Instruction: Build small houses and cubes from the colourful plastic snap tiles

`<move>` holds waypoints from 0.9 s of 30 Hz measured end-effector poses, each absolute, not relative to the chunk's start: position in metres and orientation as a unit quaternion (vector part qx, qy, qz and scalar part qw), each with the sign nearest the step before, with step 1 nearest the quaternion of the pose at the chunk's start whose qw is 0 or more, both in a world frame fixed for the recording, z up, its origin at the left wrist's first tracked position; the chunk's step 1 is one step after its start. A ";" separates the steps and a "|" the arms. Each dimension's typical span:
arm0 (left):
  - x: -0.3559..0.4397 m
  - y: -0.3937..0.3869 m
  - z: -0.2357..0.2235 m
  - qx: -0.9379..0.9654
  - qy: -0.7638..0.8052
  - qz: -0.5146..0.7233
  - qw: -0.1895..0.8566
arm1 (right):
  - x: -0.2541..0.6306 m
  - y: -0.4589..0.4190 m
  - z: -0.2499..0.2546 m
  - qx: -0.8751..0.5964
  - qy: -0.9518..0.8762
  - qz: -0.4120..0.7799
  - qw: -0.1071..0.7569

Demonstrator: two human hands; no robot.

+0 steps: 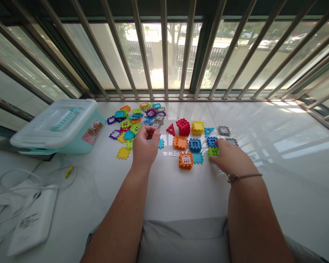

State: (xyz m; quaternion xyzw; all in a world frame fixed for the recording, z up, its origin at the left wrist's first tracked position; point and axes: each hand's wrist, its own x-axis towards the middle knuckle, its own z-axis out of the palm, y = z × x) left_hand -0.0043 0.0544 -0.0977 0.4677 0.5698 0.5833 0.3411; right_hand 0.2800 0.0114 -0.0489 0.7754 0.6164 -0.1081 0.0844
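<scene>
two hands work over a white stone ledge below a barred window. the right grip, at centre right of the frame, is closed on a green interlocking plastic block, and its fingers also touch a blue block just above it in the frame. the green block is squarish, with no clear long axis, and lies nearer the right grip than the left. the left grip, at centre, is raised and open, with nothing visible in it, just beside a teal piece. an orange house-shaped block lies below and left of the green block.
</scene>
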 end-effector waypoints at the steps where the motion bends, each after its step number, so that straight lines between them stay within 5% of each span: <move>1: -0.004 0.055 -0.098 0.469 0.571 0.582 0.339 | 0.280 0.011 -0.049 0.771 0.622 -0.104 0.085; 9: 0.000 0.043 -0.072 0.512 0.580 0.568 0.281 | 0.270 0.015 -0.042 0.786 0.616 -0.035 -0.036; 15: 0.043 -0.059 -0.006 0.672 0.534 0.396 0.326 | 0.268 0.020 -0.033 0.819 0.558 -0.040 -0.126; 21: 0.078 -0.167 -0.084 0.755 0.570 0.140 0.294 | 0.268 0.021 -0.033 0.808 0.552 -0.032 -0.203; 27: 0.080 -0.166 -0.119 0.746 0.607 0.125 0.242 | 0.229 0.000 -0.028 0.712 0.652 -0.016 -0.261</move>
